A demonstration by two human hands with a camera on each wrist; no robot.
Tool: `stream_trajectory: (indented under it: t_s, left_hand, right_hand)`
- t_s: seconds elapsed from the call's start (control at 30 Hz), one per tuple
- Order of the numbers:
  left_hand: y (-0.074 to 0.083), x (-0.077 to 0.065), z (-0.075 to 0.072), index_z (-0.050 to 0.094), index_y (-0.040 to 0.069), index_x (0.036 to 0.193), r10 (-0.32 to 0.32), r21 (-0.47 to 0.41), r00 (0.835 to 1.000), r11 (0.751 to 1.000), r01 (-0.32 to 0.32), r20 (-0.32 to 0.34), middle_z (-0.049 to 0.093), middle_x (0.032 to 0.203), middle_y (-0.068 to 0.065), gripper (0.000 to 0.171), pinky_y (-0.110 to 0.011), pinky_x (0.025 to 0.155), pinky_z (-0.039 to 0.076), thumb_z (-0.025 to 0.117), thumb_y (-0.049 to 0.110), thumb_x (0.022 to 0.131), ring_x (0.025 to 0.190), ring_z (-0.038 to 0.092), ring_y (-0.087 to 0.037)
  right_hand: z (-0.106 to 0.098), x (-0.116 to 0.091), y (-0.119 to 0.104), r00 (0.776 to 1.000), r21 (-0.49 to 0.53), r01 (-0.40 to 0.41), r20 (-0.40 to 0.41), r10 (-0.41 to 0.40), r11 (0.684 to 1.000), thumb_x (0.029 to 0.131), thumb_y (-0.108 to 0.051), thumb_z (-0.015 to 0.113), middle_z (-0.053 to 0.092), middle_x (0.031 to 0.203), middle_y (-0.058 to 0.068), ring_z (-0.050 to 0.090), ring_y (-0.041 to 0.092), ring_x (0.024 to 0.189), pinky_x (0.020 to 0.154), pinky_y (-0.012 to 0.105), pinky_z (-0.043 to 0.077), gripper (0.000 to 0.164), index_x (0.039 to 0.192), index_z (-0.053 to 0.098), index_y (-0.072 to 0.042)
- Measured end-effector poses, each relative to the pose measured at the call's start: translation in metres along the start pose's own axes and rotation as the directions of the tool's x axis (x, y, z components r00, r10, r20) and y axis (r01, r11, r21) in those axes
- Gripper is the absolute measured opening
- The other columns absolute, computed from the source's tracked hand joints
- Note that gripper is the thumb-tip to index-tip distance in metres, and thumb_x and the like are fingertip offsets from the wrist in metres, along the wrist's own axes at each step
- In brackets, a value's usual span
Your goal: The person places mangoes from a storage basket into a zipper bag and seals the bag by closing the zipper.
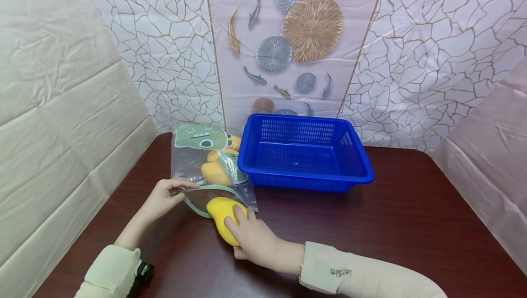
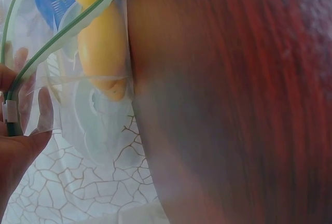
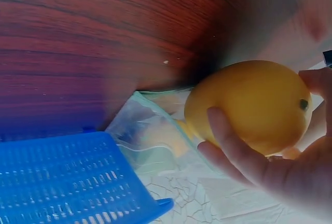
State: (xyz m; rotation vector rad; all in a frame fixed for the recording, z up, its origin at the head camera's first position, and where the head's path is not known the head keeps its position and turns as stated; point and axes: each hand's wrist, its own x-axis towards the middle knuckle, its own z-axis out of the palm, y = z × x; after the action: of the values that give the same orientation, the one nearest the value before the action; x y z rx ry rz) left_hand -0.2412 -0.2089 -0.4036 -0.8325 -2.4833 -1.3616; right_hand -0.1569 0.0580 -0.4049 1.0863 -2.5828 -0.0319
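My right hand (image 1: 259, 241) grips a yellow mango (image 1: 223, 211) with its fingers over the top; the fruit's narrow end points at the mouth of a clear zip bag (image 1: 185, 163). In the right wrist view, the dark stem spot shows on the mango (image 3: 249, 105) near the thumb. With fingers and thumb, my left hand (image 1: 161, 199) pinches the bag's green-edged opening at its left side, and the mouth gapes. Several mangoes (image 1: 216, 174) lie inside the bag, partly covered by its green cartoon print. The left wrist view shows the green zip edge (image 2: 62, 35) running up from the left hand (image 2: 23, 141).
A blue perforated plastic basket (image 1: 304, 179) stands right behind the bag's right side, with nothing inside it. The dark red wooden table (image 1: 403, 224) reaches back to a patterned cloth backdrop (image 1: 263, 92). Pale cloth walls (image 1: 53, 105) flank it.
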Motion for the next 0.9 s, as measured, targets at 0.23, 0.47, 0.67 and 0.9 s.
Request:
stream_trajectory:
  t_s: [0.23, 0.47, 0.67, 0.9]
  left_hand:
    - [0.001, 0.0, -0.001, 0.072, 0.001, 0.099, 0.007, 0.011, 1.0, 1.0, -0.006, -0.004, 0.071, 0.098, -0.017, 0.04, -0.019, 0.062, 0.045, 0.05, -0.021, 0.074, 0.084, 0.057, -0.001]
    - [0.002, 0.0, 0.0, 0.072, 0.001, 0.1, -0.012, 0.005, 1.0, 1.0, 0.012, 0.0, 0.071, 0.098, -0.016, 0.04, -0.02, 0.064, 0.045, 0.05, -0.02, 0.074, 0.086, 0.058, 0.002]
    - [0.002, -0.001, 0.0, 0.072, 0.0, 0.1, -0.011, 0.007, 1.0, 1.0, 0.011, -0.009, 0.071, 0.098, -0.017, 0.038, -0.019, 0.066, 0.047, 0.051, -0.02, 0.075, 0.091, 0.057, 0.007]
    - [0.0, -0.002, 0.002, 0.072, -0.001, 0.098, 0.005, 0.013, 1.0, 1.0, -0.005, -0.012, 0.071, 0.097, -0.018, 0.039, -0.019, 0.066, 0.047, 0.05, -0.021, 0.073, 0.092, 0.056, 0.01]
  right_hand:
    - [0.008, 0.01, -0.006, 0.996, -0.13, 0.044, -0.077, -0.054, 0.991, 0.067, -0.04, 0.076, 0.056, 0.118, 0.016, 0.062, 0.031, 0.088, 0.048, 0.026, 0.051, 0.057, 0.111, 0.047, -0.015]
    - [0.025, 0.021, -0.007, 0.943, -0.491, 0.064, -0.255, -0.213, 0.869, 0.066, -0.045, 0.069, 0.065, 0.108, 0.009, 0.065, 0.027, 0.083, 0.051, 0.025, 0.053, 0.046, 0.104, 0.056, -0.023]
    - [0.029, 0.03, -0.004, 0.928, -0.562, 0.05, -0.28, -0.247, 0.826, 0.069, -0.042, 0.067, 0.067, 0.105, 0.008, 0.066, 0.026, 0.082, 0.051, 0.024, 0.051, 0.041, 0.103, 0.054, -0.023]
    - [0.029, 0.035, -0.01, 0.961, -0.593, 0.043, -0.195, -0.194, 0.804, 0.083, -0.036, 0.057, 0.065, 0.111, 0.007, 0.064, 0.025, 0.087, 0.056, 0.024, 0.052, 0.027, 0.109, 0.056, -0.026]
